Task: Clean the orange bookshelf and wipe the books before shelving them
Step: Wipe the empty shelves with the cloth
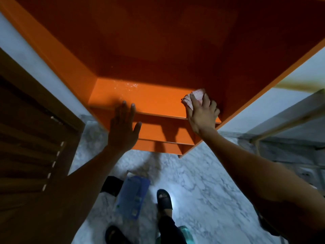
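Note:
The orange bookshelf (pixel 158 50) fills the upper view, seen from above; its shelves hold nothing, and the top one (pixel 140 97) shows wet specks near the back. My right hand (pixel 202 113) presses a pink-and-white cloth (pixel 195 97) flat on that shelf at its right end, next to the side wall. My left hand (pixel 123 127) rests with fingers spread on the shelf's front edge, left of centre, holding nothing. A blue book (pixel 131 196) lies on the floor below, between my feet.
A dark brown louvred door (pixel 35 147) stands at the left. The floor (pixel 202 182) is white marble tile. My feet wear black sandals (pixel 164 199). A teal object (pixel 187 233) lies near the bottom edge. A pale frame (pixel 290 120) leans at the right.

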A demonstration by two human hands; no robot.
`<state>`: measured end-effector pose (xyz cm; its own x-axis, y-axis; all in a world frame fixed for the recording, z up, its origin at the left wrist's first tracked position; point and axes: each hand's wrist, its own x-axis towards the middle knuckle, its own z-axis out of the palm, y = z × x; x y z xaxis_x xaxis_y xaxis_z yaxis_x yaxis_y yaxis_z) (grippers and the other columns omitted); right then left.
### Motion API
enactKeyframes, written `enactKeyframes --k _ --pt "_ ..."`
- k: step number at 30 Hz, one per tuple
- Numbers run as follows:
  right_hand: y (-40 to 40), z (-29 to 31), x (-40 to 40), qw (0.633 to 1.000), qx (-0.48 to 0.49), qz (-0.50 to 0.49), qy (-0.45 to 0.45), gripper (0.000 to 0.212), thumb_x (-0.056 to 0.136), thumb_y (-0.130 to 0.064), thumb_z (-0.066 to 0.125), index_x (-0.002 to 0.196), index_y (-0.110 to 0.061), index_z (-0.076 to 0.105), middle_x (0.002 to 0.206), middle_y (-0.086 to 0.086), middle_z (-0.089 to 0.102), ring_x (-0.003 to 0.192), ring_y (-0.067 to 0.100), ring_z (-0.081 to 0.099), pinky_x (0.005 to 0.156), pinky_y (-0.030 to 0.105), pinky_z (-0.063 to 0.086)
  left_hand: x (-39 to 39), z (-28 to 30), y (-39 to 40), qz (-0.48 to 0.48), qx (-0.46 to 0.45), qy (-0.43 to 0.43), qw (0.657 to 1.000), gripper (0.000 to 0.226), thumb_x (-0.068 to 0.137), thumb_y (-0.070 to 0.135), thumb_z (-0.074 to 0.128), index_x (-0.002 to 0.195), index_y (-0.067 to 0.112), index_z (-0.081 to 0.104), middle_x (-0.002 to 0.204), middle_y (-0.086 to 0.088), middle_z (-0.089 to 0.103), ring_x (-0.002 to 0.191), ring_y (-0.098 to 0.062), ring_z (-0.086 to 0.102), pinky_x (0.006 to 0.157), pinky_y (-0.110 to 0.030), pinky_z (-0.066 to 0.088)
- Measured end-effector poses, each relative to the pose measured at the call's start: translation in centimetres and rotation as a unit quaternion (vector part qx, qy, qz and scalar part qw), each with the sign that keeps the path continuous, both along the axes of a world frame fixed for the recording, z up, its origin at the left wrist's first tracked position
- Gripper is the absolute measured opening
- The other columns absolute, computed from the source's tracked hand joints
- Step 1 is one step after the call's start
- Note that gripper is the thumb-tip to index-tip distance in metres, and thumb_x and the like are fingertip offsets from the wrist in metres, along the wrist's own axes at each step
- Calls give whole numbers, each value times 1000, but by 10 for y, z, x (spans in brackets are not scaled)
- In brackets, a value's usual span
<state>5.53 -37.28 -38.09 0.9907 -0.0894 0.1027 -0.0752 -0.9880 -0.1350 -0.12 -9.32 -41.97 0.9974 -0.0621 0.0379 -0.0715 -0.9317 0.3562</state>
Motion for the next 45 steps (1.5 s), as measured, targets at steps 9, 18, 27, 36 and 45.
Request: enactKeyframes --k 9,18,27,36,45 --pt "68 -7 -41 957 138 252 -30 61 81 4 41 131 -24 62 139 17 51 110 39 43 87 51 39 -1 8 3 -5 5 9 1000 67 100 46 34 156 11 27 162 -23 24 148 -45 25 107 -60 37" --pt "63 24 -18 952 220 180 -119 77 66 8 49 134 -26 59 126 12 56 108 36 48 89 47 40 11 9 16 74 -5 -17 997 71 97 45 36 155 4 30 158 -32 24 146 -50 24 114 -63 25" --pt "1 30 67 966 218 -104 90 47 105 -42 29 134 -17 56 128 21 61 115 40 59 94 41 46 25 -5 31 110 9 -53 992 79 96 60 28 155 8 30 160 -26 26 149 -43 22 109 -65 30" --pt "85 3 31 994 58 79 39 54 93 -57 29 139 -41 51 150 13 40 136 41 31 109 56 21 24 -4 29 111 -26 -58 992 82 99 65 15 154 7 34 159 -25 28 147 -44 27 106 -63 35" --pt "139 -1 -15 892 193 409 5 68 76 11 50 129 -30 64 135 9 54 105 33 47 88 44 39 8 -10 71 77 -67 -97 990 64 104 46 34 148 1 43 155 -24 38 142 -43 37 101 -67 42"
